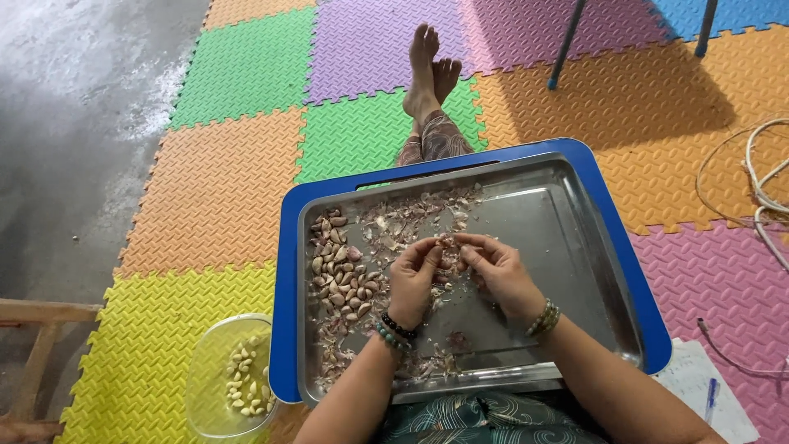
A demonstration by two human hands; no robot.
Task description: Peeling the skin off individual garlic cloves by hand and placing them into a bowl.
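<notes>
— Foam floor mats (pixel 230 189) in bright colours lie under you; what's on your lap?

— You have a steel tray (pixel 567 271) on a blue board (pixel 288 271), with unpeeled garlic cloves (pixel 337 271) heaped at its left.

— And your hands?

— Your left hand (pixel 413 279) and right hand (pixel 497 271) meet over the tray's middle, fingers pinched on one garlic clove (pixel 449 243). Peeled cloves (pixel 245 382) sit in a clear bowl (pixel 205 370) at your left.

clove in fingers: the left hand (pixel 413 279) and right hand (pixel 496 271) pinch something too small to tell
clear bowl (pixel 215 380): cut off, bottom edge
white cable (pixel 764 185): runs off right edge
wooden frame (pixel 37 345): cropped, lower left
</notes>
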